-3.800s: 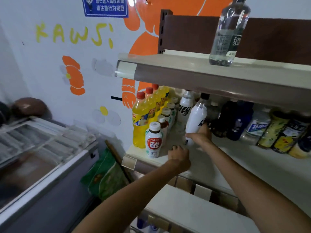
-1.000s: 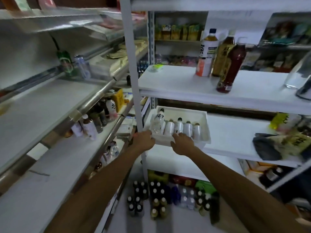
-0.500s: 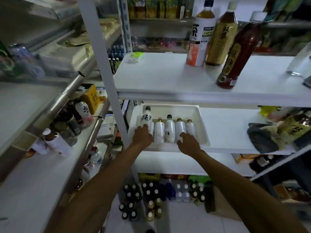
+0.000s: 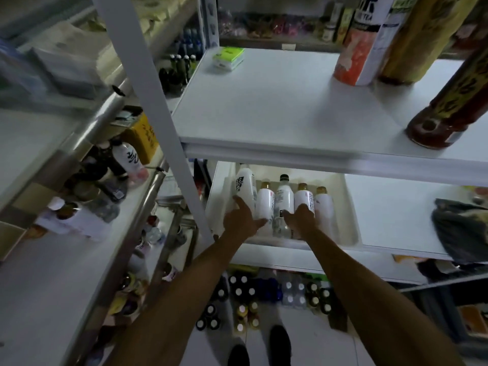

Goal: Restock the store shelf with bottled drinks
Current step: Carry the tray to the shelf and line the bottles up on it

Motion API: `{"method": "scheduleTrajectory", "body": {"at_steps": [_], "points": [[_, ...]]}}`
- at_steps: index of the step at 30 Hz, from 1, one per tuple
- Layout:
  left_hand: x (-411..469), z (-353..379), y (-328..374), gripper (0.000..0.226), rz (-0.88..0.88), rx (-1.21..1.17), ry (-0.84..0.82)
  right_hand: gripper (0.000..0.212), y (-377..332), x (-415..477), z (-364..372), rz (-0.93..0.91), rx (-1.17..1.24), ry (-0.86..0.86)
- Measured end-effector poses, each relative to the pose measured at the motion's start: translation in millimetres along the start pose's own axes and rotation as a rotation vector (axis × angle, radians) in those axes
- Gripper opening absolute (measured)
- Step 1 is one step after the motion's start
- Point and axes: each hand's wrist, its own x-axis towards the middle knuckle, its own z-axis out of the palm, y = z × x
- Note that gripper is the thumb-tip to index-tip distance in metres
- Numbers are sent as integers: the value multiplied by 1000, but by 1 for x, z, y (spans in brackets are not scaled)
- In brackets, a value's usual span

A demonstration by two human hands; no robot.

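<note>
on the middle shelf (image 4: 390, 215) of the white rack (image 4: 158, 101), a white tray (image 4: 351, 207) holds five bottles side by side. from left: a white bottle with black characters (image 4: 244, 184), a gold-capped white bottle (image 4: 265, 200), a black-capped clear bottle (image 4: 284, 199), and two more gold-capped white bottles (image 4: 324, 207). my left hand (image 4: 241, 219) is spread, index finger against the bottle with black characters, thumb out to the right at the base of the second bottle. my right hand (image 4: 301, 220) lies on the lower part of the fourth bottle; i cannot tell whether its fingers curl round it. the upper shelf (image 4: 277, 107) carries three large bottles (image 4: 356, 56) at far right and a green-and-white pack (image 4: 228, 58). more bottles (image 4: 243, 294) stand on the floor below.
</note>
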Motion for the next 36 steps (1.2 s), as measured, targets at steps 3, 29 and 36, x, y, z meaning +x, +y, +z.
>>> {"method": "scheduleTrajectory", "body": {"at_steps": [3, 29, 36], "points": [[3, 11, 11, 120, -70, 45, 35, 45, -2, 4, 4, 20, -52, -27], [-19, -21, 2, 72, -304, -1315, -121, 60, 1, 0, -26, 118, 446, -129], [-15, -9, -19, 82, -334, -1454, -256, 31, -5, -25, -60, 207, 811, -477]]}}
